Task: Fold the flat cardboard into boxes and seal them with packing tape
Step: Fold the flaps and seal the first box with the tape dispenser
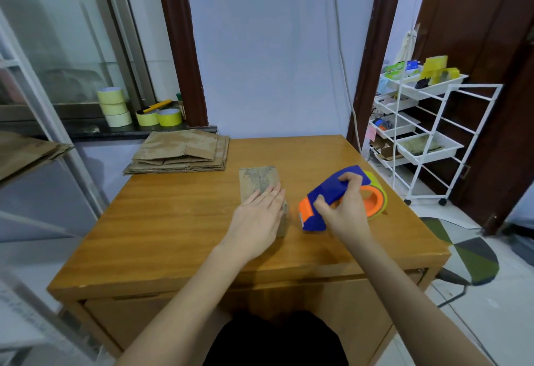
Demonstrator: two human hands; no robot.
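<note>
Left hand [261,215] flat, fingers straight, pressing folded cardboard box [261,182] mid-desk [179,221]; right hand [345,212] curled round blue-orange tape dispenser [332,192] just right of box; flat cardboard stack [180,153] beyond box, far-left.

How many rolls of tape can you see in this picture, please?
6. Three are stacked on the windowsill, two sit side by side right of that stack, and one is in the tape dispenser that the right hand grips. The cart may hide more.
</note>
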